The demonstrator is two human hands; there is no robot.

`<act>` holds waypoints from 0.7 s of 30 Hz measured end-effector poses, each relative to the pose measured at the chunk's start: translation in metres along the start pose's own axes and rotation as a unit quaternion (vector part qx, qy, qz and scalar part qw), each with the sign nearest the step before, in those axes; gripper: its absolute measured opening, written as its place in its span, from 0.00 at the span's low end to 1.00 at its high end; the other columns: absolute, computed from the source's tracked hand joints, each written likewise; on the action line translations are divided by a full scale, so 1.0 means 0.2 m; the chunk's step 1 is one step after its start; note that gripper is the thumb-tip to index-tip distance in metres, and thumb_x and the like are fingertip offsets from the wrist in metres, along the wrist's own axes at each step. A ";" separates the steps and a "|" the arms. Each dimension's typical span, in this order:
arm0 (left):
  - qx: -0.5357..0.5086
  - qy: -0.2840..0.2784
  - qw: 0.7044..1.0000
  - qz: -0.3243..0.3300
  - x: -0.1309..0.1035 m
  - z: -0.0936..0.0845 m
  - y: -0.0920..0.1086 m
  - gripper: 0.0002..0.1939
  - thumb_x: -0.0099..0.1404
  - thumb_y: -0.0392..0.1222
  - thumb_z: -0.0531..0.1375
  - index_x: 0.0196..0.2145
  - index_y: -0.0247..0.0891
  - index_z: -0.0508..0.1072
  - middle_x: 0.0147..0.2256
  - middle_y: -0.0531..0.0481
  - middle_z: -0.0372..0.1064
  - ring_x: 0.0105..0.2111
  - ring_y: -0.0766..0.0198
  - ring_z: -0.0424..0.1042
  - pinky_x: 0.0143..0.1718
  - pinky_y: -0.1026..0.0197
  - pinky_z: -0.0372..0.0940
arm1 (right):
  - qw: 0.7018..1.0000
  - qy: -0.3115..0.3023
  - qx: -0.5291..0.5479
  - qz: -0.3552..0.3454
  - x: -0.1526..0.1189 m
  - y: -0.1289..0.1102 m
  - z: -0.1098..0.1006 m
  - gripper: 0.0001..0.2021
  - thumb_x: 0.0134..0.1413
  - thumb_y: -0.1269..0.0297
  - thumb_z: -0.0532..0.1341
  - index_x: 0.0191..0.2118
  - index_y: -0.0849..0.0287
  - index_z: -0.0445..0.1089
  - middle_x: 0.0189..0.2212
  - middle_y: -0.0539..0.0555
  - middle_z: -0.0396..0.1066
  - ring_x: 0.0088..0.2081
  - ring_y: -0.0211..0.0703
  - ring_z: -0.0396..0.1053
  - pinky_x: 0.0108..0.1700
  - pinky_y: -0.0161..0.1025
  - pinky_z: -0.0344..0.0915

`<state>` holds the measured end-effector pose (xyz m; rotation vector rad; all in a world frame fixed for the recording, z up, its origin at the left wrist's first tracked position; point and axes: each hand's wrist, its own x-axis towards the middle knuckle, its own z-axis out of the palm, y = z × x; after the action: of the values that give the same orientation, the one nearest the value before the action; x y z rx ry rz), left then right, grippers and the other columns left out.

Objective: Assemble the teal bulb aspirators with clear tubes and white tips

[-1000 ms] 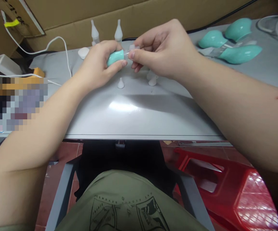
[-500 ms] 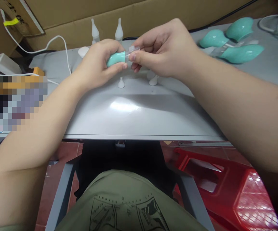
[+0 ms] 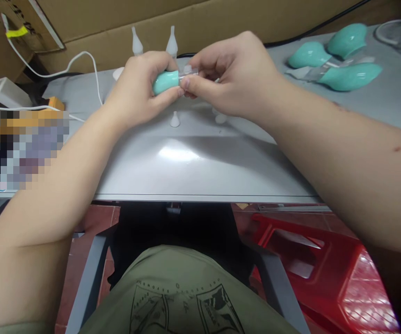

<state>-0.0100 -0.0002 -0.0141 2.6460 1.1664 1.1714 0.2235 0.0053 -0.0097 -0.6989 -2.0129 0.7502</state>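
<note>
My left hand (image 3: 144, 83) is wrapped around the turquoise body of a nasal aspirator (image 3: 166, 82), held sideways above the table. At its right end, my right hand (image 3: 235, 76) pinches a clear plastic piece (image 3: 189, 72) between thumb and fingers, up against the turquoise end. Whether the two parts are fully joined is hidden by the fingers. Below the hands a small white cone-shaped tip (image 3: 175, 119) stands on the table. Another white tip (image 3: 220, 118) lies partly behind my right hand. Two taller white nozzles (image 3: 137, 41) stand behind my left hand.
Several turquoise aspirators (image 3: 351, 76) lie at the right back of the grey table (image 3: 134, 171). A white charger (image 3: 9, 93) with cables and an orange object (image 3: 56, 103) are at the left. Cardboard (image 3: 117, 23) walls the back. A red plastic stool (image 3: 325, 269) stands below, right.
My right hand has shifted slightly left, bringing the clear piece closer against the turquoise body. My left hand keeps its hold, with the body moved slightly left and up.
</note>
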 end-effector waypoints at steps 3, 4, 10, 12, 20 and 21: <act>-0.017 -0.014 1.000 0.006 0.01 -0.03 -0.02 0.16 0.71 0.59 0.68 0.44 0.44 0.81 0.41 0.45 0.81 0.39 0.51 0.73 0.45 0.44 0.68 | 0.991 0.023 -0.130 -0.009 -0.01 -0.02 -0.01 0.10 0.61 0.78 0.74 0.37 0.55 0.78 0.29 0.47 0.75 0.31 0.39 0.67 0.36 0.39 0.63; -0.016 -0.016 1.000 0.005 0.01 -0.05 -0.03 0.19 0.72 0.62 0.69 0.46 0.44 0.82 0.42 0.46 0.82 0.40 0.51 0.72 0.47 0.44 0.68 | 0.990 0.034 -0.140 -0.005 -0.02 -0.04 -0.02 0.09 0.63 0.76 0.73 0.39 0.55 0.76 0.30 0.47 0.75 0.32 0.40 0.68 0.39 0.40 0.64; -0.005 -0.023 0.999 -0.035 0.03 -0.10 -0.09 0.19 0.63 0.65 0.73 0.39 0.49 0.81 0.39 0.51 0.81 0.37 0.53 0.69 0.48 0.41 0.68 | 0.980 -0.013 -0.194 -0.035 -0.03 -0.09 -0.03 0.18 0.58 0.72 0.76 0.29 0.54 0.65 0.27 0.47 0.68 0.30 0.41 0.62 0.42 0.42 0.63; -0.011 -0.014 0.999 -0.038 0.03 -0.11 -0.09 0.14 0.60 0.60 0.71 0.37 0.50 0.82 0.38 0.51 0.82 0.36 0.53 0.71 0.46 0.41 0.69 | 0.971 -0.084 -0.216 -0.059 -0.03 -0.05 0.00 0.14 0.54 0.72 0.78 0.32 0.52 0.73 0.27 0.46 0.73 0.29 0.42 0.65 0.41 0.42 0.66; -0.006 -0.043 0.998 -0.054 0.00 -0.08 -0.09 0.12 0.57 0.56 0.70 0.34 0.49 0.79 0.33 0.50 0.79 0.36 0.52 0.71 0.42 0.42 0.67 | 0.966 -0.204 -0.146 -0.065 -0.01 0.13 0.04 0.13 0.52 0.79 0.74 0.32 0.50 0.80 0.26 0.42 0.76 0.32 0.39 0.72 0.63 0.40 0.75; -0.005 -0.051 0.997 -0.051 0.00 -0.08 -0.09 0.14 0.57 0.58 0.70 0.34 0.49 0.79 0.34 0.50 0.79 0.36 0.52 0.70 0.43 0.41 0.67 | 0.969 -0.195 -0.142 -0.061 0.01 0.14 0.02 0.15 0.49 0.82 0.75 0.31 0.50 0.80 0.24 0.41 0.75 0.30 0.36 0.69 0.62 0.37 0.75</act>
<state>-0.0312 0.0099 -0.0083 2.5712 1.2574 1.0120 0.2250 0.0244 -0.0309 -0.6132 -2.5333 0.5621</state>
